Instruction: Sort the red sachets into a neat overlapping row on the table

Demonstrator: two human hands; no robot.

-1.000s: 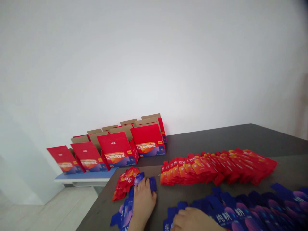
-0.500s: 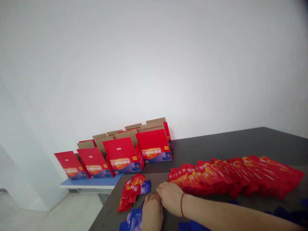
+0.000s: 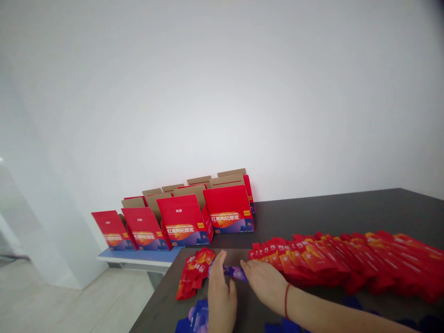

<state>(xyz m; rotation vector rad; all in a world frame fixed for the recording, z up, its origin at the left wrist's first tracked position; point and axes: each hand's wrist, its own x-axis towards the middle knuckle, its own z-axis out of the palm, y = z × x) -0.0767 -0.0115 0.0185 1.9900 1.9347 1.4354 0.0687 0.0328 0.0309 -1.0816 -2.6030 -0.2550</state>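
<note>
Several blue-purple sachets (image 3: 236,273) lie on the dark table between my two hands. My left hand (image 3: 222,293) is open at their left end, its fingers straight and its thumb slightly apart. At their right end is my right hand (image 3: 265,282), its fingers stretched out flat and the fingertips at the sachets' edge; a red cord circles that wrist. Left of my left hand lies a small pile of red sachets (image 3: 196,270). More blue sachets (image 3: 197,319) lie nearer me, partly covered by the left hand.
A long overlapping row of red sachets (image 3: 333,259) spans the dark table (image 3: 312,212) on the right. Blue packs (image 3: 282,326) lie at the front edge of view. Open red cartons (image 3: 229,212) stand at the back left, some on a lower blue-topped table (image 3: 145,255). A white wall rises behind.
My hands, close together before, have moved apart, and the blue-purple sachets now show between them. My left fingers have straightened. The view has shifted slightly left.
</note>
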